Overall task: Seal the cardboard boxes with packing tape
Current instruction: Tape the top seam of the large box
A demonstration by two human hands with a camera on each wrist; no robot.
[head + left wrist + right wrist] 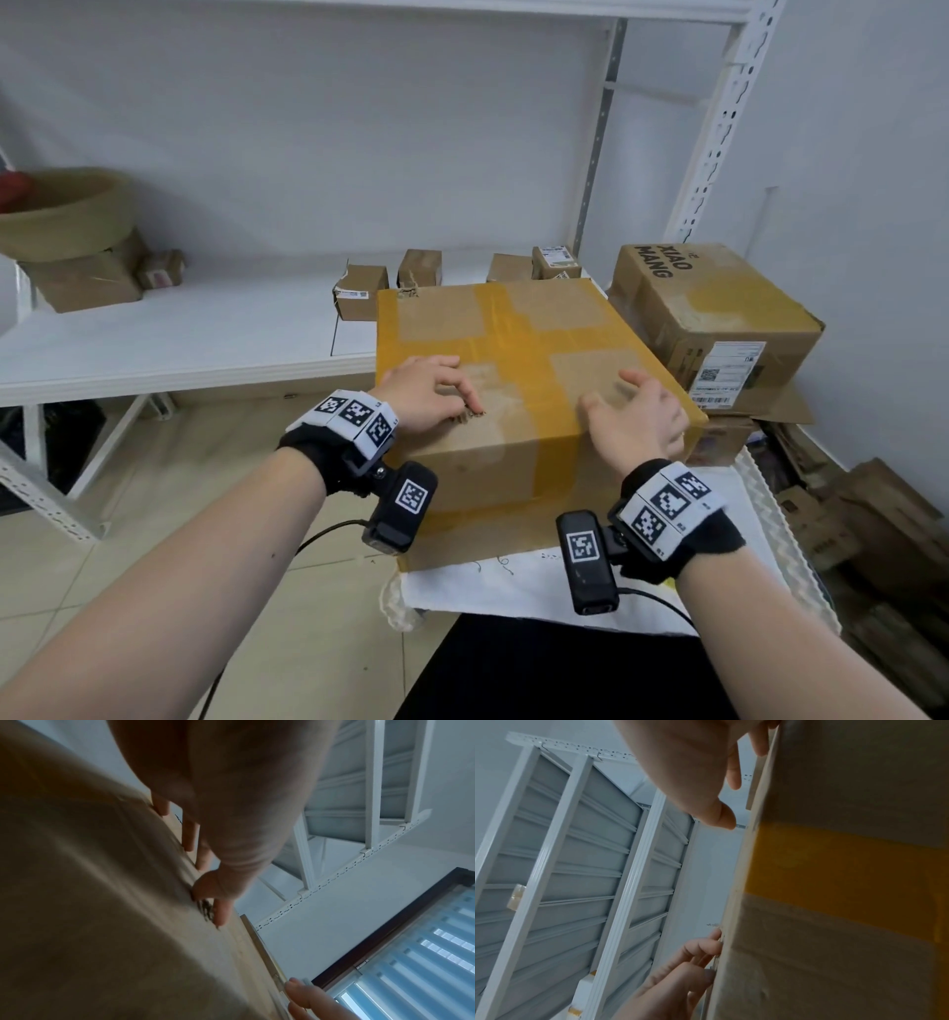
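Both hands rest on the large cardboard box atop a white cloth. Left hand lies with loosely curled fingers on a torn patch; yellow tape crosses the middle; right hand spreads wide over the box's right near corner.

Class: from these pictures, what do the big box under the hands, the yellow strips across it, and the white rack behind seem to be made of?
Big box: matte brown corrugated cardboard, frayed at a torn spot. Yellow strips: probably plastic packing tape, slightly glossy and wrinkled. White rack: likely painted metal, with slotted uprights. Left hand and right hand rest on the box.
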